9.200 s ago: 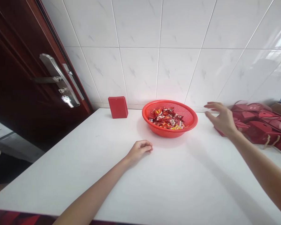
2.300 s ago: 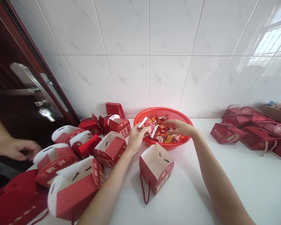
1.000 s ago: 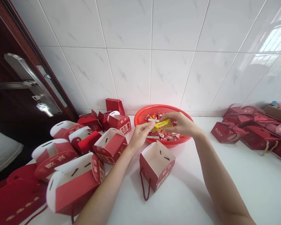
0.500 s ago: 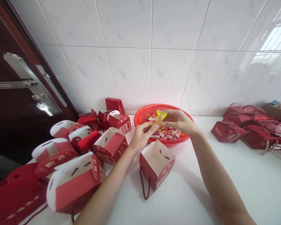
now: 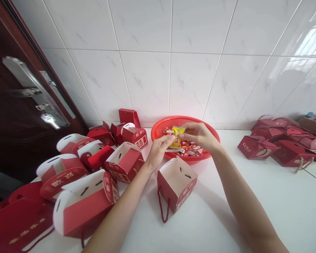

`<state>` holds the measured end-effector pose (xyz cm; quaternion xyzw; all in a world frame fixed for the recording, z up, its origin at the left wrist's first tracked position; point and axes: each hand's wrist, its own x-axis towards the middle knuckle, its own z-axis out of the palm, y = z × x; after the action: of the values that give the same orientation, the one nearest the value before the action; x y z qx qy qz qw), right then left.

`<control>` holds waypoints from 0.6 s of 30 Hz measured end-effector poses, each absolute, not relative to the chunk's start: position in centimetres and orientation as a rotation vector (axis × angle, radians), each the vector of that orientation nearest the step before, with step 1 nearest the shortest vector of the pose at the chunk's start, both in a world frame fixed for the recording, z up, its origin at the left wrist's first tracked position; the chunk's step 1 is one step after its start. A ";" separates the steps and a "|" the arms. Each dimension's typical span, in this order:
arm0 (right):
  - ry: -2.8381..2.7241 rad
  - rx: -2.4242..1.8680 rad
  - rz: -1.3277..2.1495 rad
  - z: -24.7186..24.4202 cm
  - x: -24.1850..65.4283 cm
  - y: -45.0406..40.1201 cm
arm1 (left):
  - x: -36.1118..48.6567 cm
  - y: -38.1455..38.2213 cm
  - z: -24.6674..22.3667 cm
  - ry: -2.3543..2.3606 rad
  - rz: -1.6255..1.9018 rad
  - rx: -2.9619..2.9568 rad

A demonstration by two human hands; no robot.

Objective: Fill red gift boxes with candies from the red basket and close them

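Over the red plastic basket [image 5: 158, 131], both hands meet at a small yellow candy packet [image 5: 177, 137] with printed characters. My left hand [image 5: 158, 149] pinches its left side between thumb and fingers. From the right, my right hand [image 5: 200, 136] has its fingertips closed on the other edge of the packet. Below it in the basket lie many small red wrapped candies [image 5: 191, 149], partly hidden by the hands. Just in front of the basket stands a red gift box [image 5: 171, 186] with its top open, a pale inside and a dark red cord handle.
Several open red gift boxes [image 5: 88, 211] crowd the left side beside my left forearm. More red boxes [image 5: 258, 147] are piled at the right by the wall. A tiled wall [image 5: 144, 80] rises behind the white table [image 5: 213, 214]. A dark door with a metal handle [image 5: 33, 89] is at the left.
The yellow packet has turned more upright and shifted slightly left and down. My right hand has moved slightly with it, and both hands stay on the packet. The boxes have not moved.
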<state>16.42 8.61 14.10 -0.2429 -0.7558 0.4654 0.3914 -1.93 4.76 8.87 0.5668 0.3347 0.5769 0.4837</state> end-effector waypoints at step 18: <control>-2.583 -1.249 0.872 10.2 17.1 12.2 | -1.6 5.9 7.4 0.845 1.632 1.093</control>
<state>17.06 12.17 10.20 -0.4154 -0.8592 0.2901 0.0712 -1.60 5.89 7.39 0.4482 0.3463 0.6694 0.4808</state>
